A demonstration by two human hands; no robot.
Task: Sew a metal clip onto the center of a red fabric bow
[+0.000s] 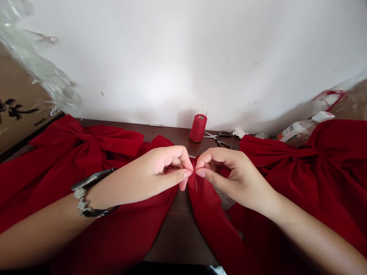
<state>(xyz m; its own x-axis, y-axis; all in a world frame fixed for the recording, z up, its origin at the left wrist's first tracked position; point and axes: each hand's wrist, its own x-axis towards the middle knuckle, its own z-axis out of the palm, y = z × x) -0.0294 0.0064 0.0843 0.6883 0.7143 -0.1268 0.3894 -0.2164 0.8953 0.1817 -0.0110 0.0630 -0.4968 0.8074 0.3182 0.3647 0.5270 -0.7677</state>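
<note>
Over the red fabric in the middle, my left hand (169, 168) and my right hand (226, 172) meet almost fingertip to fingertip. Each pinches thumb against forefinger; whatever lies in the pinches is too small to make out. A thin sewing needle (196, 185) points down just below my right thumb tip, in front of a red fabric strip (205, 206). Right behind the fingertips, a small metal clip (192, 156) sits at the top of the gathered fabric. Large red fabric bows lie on both sides, one left bow (86, 139) and one right bow (305, 154).
A red thread spool (198, 129) with needles stuck in its top stands behind my hands, beside black-handled scissors (219, 137). Another clip (156, 125) lies near the white wall. White string (240, 133) and a white bottle (301, 130) are right; a cardboard box (23, 99) is left.
</note>
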